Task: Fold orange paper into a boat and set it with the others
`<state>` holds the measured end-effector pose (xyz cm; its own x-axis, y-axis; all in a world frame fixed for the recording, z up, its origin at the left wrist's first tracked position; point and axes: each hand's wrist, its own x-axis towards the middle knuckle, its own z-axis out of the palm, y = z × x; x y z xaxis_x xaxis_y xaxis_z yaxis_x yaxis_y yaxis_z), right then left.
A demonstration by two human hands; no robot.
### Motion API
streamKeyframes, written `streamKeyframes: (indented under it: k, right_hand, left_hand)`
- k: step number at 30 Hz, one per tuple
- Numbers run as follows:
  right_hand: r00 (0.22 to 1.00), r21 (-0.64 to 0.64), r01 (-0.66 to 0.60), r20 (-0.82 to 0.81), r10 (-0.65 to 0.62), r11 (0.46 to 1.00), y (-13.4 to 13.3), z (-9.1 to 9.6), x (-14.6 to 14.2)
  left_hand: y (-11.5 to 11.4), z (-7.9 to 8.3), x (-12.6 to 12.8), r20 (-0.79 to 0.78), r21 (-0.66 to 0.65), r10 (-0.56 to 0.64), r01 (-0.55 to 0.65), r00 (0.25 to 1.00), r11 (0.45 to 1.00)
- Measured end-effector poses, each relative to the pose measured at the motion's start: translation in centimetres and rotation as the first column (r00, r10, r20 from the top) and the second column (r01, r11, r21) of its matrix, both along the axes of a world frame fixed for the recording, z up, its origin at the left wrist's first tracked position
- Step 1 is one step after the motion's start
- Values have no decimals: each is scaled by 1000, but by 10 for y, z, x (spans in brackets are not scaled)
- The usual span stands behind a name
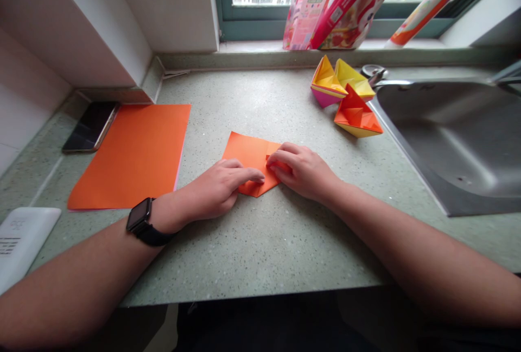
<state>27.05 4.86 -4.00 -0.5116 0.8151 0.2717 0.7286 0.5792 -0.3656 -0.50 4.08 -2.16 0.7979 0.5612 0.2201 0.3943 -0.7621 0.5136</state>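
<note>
A small folded sheet of orange paper (246, 148) lies on the counter between my two hands. My left hand (217, 186) grips its lower left part, with one digit stretched across the top and the other fingers bent. At the right side, my right hand (303, 170) has its fingertips pressed together on a folded edge. The paper's lower edge comes to a point near the fingers. My hands cover its left and right edges in part, and some fingertips are hidden.
Larger orange sheets (134, 157) lie at left beside a phone (91, 127) and a white device (26, 243). Folded paper boats (358, 116) stand near the steel sink (459, 146). Pink packages (313, 10) and an orange-white tube (437, 5) lean at the window.
</note>
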Motion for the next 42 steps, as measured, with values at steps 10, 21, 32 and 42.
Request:
streamKeyframes:
  k: [10, 21, 32, 42]
  right_hand:
    - [1000, 11, -2, -8, 2, 1000, 0, -1, 1]
    - [1000, 9, -1, -3, 1, 1000, 0, 1, 0]
    - [999, 12, -14, -35, 15, 1000, 0, -1, 2]
    - [998, 10, -11, -55, 12, 1000, 1, -2, 2]
  left_hand:
    - [5, -4, -2, -19, 95, -130, 131, 991, 987]
    - [1, 7, -2, -117, 130, -175, 190, 977, 973]
    - [-4, 3, 2, -144, 199, -158, 185, 977, 962]
    - [-3, 2, 3, -134, 197, -143, 167, 981, 966]
